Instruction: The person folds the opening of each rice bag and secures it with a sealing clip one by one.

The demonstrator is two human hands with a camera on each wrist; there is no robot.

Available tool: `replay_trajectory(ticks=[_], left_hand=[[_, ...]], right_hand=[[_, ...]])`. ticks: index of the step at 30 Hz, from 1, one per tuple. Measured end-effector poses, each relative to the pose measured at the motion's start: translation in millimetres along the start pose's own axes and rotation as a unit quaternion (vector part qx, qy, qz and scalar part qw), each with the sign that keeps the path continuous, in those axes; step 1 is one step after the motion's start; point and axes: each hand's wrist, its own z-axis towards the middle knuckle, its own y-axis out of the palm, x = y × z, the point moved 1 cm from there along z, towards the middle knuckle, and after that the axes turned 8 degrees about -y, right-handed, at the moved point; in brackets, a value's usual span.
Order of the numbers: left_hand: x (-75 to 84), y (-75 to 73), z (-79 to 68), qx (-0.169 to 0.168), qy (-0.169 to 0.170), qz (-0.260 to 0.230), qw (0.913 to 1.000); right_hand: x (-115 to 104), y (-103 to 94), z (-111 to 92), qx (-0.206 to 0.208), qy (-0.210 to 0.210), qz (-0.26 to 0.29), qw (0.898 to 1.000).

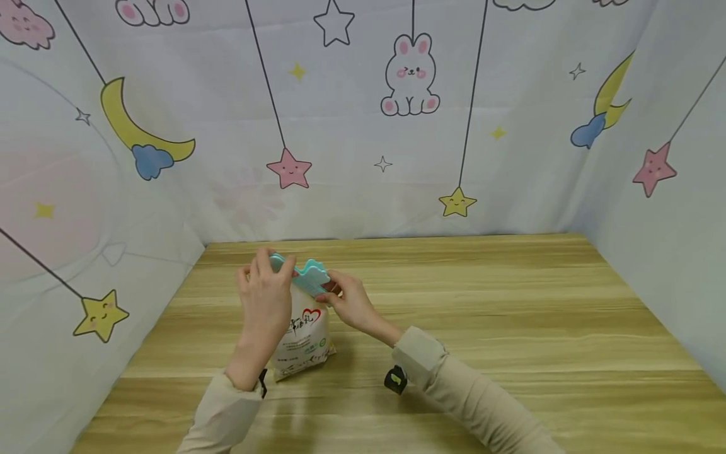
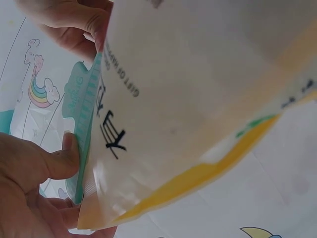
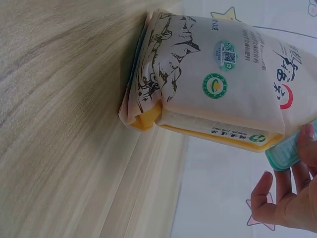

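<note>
A white printed bag (image 1: 302, 343) stands upright on the table, its top edge run along by a teal bag clip (image 1: 313, 280). My left hand (image 1: 264, 293) grips the clip's left end; in the left wrist view the thumb (image 2: 64, 161) presses its face while the other fingers go behind the bag's corner. The clip's other end is pinched by my right hand (image 1: 353, 302). From the right wrist, the right thumb (image 3: 308, 141) lies on the clip (image 3: 287, 151), with the fingers beneath. Yellow side folds show on the bag (image 3: 223, 79).
The wood-grain table (image 1: 482, 328) extends to the right of both hands. White curtains (image 1: 351, 126) printed with stars, moons and a rabbit rise behind it and along both sides. A black wrist camera (image 1: 395, 379) hangs below the right sleeve cuff.
</note>
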Motion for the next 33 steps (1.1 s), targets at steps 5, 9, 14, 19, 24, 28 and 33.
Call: replay_trajectory(ticks=[5,9,14,19,24,28,33], left_hand=[[0.3,0.8,0.2,0.012,0.0,-0.01,0.9999],[0.2,2.1,0.4,0.021,0.004,-0.017,0.9996],[0.0,3.3,0.1,0.023,0.005,-0.021,0.9995],[-0.4,2.5,0.1,0.011,-0.005,-0.022,0.9997],[-1.7,0.8,-0.9,0.0,-0.007,-0.004,1.0],[-2.3,-0.1,-1.8,0.002,-0.001,0.003,1.0],[-2.8,-1.5,-2.1,-0.001,-0.001,0.001,1.0]], right_hand=[[0.0,0.3,-0.2,0.004,-0.003,-0.003,1.0],[1.1,0.8,-0.1,0.007,-0.004,-0.003,1.0],[2.4,1.4,-0.5,0.011,-0.002,0.002,1.0],[3.4,1.5,-1.5,0.007,-0.009,0.001,1.0],[3.1,0.1,-2.7,-0.003,0.002,0.004,1.0],[2.5,-2.4,-3.8,-0.016,0.014,0.005,1.0],[2.8,-4.5,-4.4,-0.031,0.022,0.016,0.999]])
